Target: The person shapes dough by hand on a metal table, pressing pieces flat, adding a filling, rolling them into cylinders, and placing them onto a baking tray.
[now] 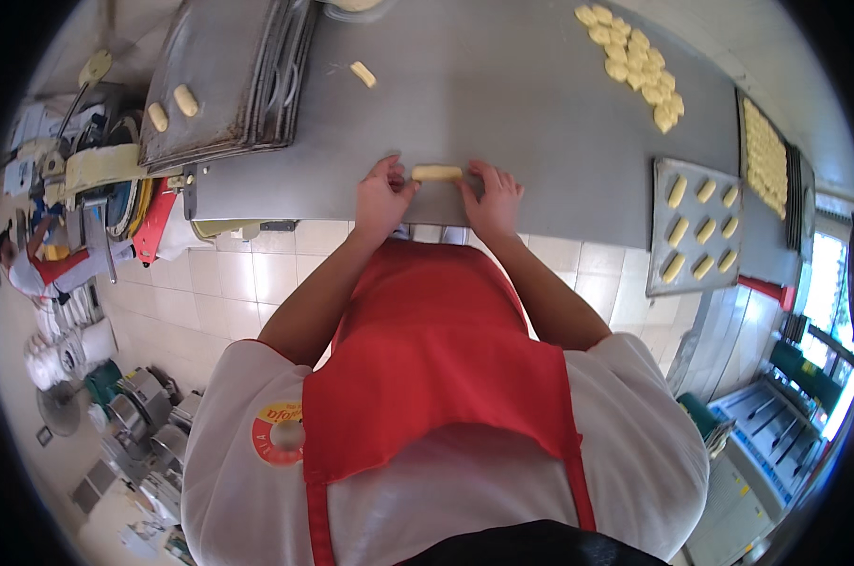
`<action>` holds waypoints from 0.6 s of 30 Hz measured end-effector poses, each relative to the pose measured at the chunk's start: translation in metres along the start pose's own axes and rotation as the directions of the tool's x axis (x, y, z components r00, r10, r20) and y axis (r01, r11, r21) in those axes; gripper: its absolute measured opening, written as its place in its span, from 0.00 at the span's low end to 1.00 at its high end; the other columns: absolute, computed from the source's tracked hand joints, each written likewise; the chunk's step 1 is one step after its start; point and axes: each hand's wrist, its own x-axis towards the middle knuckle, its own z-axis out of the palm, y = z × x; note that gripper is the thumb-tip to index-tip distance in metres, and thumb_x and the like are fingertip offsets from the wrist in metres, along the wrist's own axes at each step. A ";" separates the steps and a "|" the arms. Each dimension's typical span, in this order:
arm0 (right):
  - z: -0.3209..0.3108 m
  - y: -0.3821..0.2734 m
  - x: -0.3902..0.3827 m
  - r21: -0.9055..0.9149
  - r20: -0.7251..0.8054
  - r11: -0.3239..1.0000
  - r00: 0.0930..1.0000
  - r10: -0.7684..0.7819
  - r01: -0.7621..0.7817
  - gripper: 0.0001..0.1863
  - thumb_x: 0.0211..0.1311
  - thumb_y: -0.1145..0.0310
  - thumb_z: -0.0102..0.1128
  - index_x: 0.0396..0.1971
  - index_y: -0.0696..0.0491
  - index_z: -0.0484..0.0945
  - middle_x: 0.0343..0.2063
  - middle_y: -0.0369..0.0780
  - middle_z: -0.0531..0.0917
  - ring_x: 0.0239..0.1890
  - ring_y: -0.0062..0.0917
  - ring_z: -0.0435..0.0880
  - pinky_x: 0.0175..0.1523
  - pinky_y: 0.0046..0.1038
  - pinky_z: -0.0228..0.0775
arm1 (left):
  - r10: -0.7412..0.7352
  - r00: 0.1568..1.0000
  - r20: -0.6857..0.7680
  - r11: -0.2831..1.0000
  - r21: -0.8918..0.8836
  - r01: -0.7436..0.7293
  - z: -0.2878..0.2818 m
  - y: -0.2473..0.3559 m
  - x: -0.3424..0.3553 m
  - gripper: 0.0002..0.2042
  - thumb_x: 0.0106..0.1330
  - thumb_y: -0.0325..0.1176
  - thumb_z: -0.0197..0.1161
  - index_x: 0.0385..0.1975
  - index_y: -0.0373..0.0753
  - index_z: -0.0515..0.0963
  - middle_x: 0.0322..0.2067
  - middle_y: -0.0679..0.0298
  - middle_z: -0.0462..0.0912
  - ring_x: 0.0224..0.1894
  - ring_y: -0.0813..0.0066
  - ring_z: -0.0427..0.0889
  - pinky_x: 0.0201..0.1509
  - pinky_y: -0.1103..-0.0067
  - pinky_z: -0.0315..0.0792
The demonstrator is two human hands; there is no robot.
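Note:
A short pale dough roll (437, 174) lies crosswise on the grey metal worktable (502, 104), near its front edge. My left hand (382, 198) is at the roll's left end, with the thumb close to the dough and the fingers bent but apart. At the opposite end is my right hand (491, 196), its thumb beside the tip and its fingers spread. Whether the fingertips press on the dough is hard to make out. Farther off, to the left, another small dough piece (364, 74) sits on the table.
Stacked dark baking trays (221, 123) stand at the left, with two dough rolls on top. A baking tray (667, 269) with rows of rolls is at the right front edge. Many dough pieces (634, 61) lie clustered far right. Another person (45, 259) is at the far left.

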 end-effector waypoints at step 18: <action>0.096 -0.404 0.184 0.388 -0.239 0.712 0.809 -0.536 0.586 0.26 0.62 0.70 0.76 0.61 0.56 0.82 0.47 0.45 0.86 0.44 0.35 0.85 0.47 0.34 0.79 | 0.732 0.464 -0.499 0.489 -0.089 -0.868 -0.473 0.097 0.010 0.40 0.64 0.52 0.74 0.71 0.34 0.72 0.69 0.53 0.76 0.69 0.62 0.75 0.71 0.66 0.67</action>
